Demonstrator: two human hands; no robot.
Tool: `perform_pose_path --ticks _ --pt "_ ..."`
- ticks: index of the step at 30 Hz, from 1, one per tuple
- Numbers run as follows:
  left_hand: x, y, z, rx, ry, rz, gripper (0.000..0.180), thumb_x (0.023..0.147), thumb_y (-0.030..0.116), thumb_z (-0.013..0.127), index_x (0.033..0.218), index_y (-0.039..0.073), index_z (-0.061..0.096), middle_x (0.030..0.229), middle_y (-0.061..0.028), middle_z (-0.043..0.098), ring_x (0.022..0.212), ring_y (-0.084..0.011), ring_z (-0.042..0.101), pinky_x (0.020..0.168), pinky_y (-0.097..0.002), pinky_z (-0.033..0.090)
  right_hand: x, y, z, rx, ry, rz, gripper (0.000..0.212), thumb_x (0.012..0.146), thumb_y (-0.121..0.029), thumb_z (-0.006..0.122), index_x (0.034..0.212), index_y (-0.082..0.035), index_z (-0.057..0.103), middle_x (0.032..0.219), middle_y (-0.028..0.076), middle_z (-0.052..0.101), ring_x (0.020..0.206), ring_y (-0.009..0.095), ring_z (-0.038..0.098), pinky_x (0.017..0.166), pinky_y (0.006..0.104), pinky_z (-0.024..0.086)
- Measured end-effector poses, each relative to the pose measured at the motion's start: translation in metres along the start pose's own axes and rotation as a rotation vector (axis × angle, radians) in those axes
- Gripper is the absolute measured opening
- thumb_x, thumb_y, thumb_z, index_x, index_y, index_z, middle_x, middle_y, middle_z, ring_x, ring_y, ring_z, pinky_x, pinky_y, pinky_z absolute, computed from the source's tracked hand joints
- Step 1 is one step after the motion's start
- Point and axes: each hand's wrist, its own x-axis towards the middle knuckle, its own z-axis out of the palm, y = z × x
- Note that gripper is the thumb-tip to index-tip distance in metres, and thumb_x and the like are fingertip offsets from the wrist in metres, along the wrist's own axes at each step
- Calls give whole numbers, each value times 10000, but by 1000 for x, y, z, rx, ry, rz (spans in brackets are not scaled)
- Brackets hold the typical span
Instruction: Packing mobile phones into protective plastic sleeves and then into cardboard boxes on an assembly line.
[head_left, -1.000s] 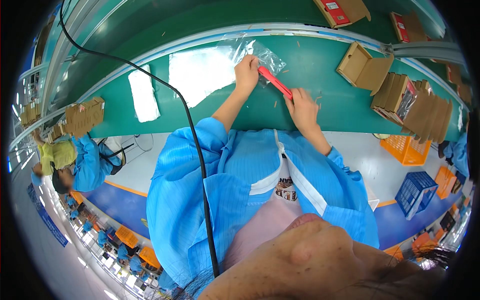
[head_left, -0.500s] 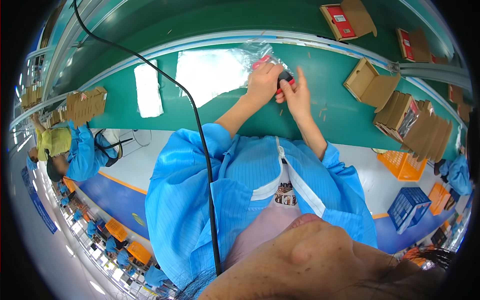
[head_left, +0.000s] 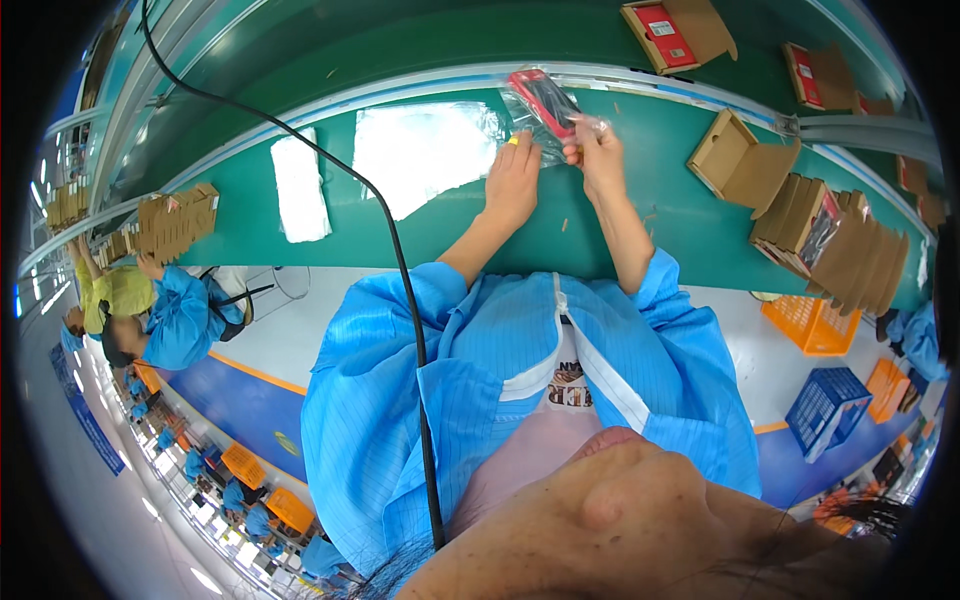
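Note:
A red and black handheld device [head_left: 548, 100] lies inside a clear plastic bag [head_left: 528, 117] by the bench's far rail. My right hand [head_left: 600, 160] is closed on the bag's right end, beside the device's lower end. Below the bag's left part, my left hand [head_left: 512, 182] rests low over the bench with its fingers bent together. A small yellow patch [head_left: 515, 140] shows at its fingertips; what they hold, if anything, I cannot make out. Left of the hands lies a stack of clear bags [head_left: 420, 150] on the green bench [head_left: 660, 190].
A narrower white stack [head_left: 299, 185] lies farther left. At the right are an open cardboard box [head_left: 727, 160] and several upright boxes [head_left: 800, 225]. More boxes with red contents [head_left: 665, 35] stand beyond the rail. A black cable [head_left: 385, 210] hangs across the view.
The device, held between both hands before, now shows inside the clear bag, farther away. My left hand has drawn back from it, and my right hand now grips the bag's end.

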Motion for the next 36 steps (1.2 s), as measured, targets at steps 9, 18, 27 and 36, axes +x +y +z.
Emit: perform_pose_path --ticks 9,18,27,36 --pt "72 25 -21 -1856 -459 -1109 364 950 371 464 1003 35 592 912 -113 631 787 -255 563 645 -406 434 -59 -83 -12 -645 -46 -617 247 830 60 539 996 -57 679 872 90 624 602 138 609 528 231 503" --pt "101 57 -5 -2132 -263 -975 335 906 238 582 1192 77 519 1184 -73 582 1081 -225 566 964 -393 442 -121 -71 -132 -355 451 -378 338 910 -101 562 1214 33 503 985 115 620 704 126 612 564 226 494" --pt "158 130 28 -750 267 253 337 725 26 635 1058 81 629 1047 -117 623 952 -325 568 844 -377 450 -52 -68 -184 -1073 852 -422 243 896 -250 548 986 -35 615 893 205 617 789 390 595 632 455 478" --pt "123 169 57 -229 -249 28 446 748 256 698 1076 3 535 1001 -192 583 939 -354 490 819 -450 370 -64 -52 -158 -1092 824 -635 179 903 -198 532 896 -35 607 810 181 600 714 378 596 608 448 489"
